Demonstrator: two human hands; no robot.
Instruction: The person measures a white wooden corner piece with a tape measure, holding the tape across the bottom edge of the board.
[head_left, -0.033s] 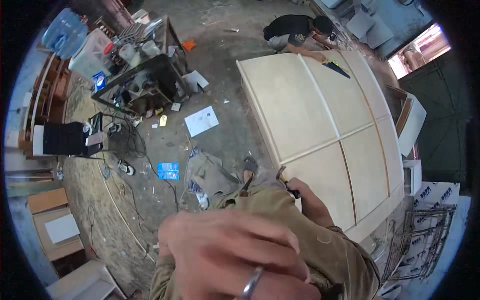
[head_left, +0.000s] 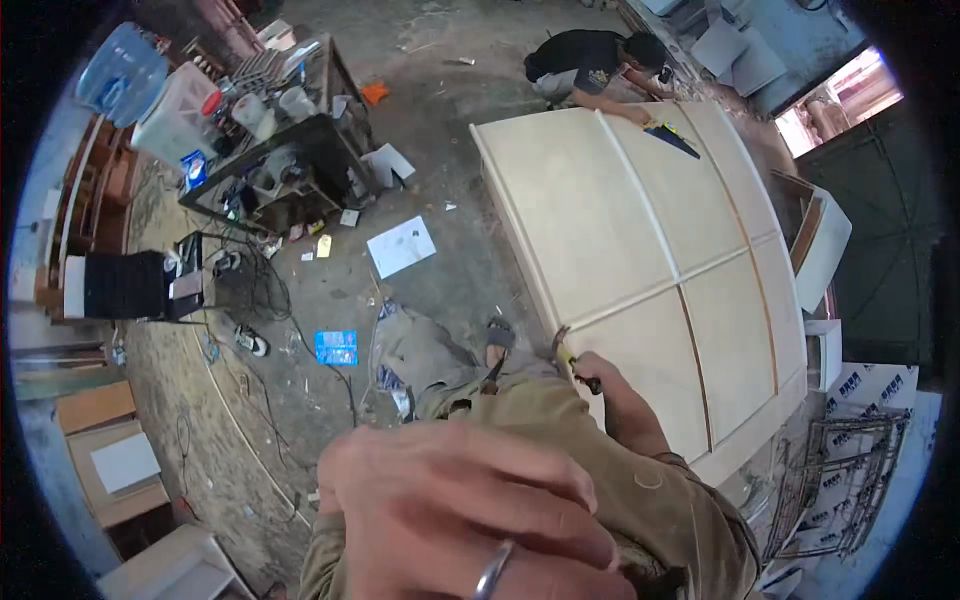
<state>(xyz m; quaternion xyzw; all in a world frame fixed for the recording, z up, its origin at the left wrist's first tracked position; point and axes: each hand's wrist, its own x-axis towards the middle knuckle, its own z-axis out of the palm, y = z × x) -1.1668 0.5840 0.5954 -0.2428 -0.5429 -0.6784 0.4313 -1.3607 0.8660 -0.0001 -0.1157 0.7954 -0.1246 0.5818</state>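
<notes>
R hand [head_left: 604, 373] grips claw hammer [head_left: 566, 357], approx 4 o'clock, by near edge of pale framed panel [head_left: 625, 250] at 2. L hand [head_left: 470, 510] at 6: fingers curled, can't tell if holding anything. White strips [head_left: 638, 195] on; brown seams [head_left: 692, 345] bare, prob. part-done.

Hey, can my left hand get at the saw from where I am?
Probably not: the saw is by the far edge of the cream panel, which spreads between it and your left hand. The crouching co-worker's hand also appears to be at its handle.
</notes>
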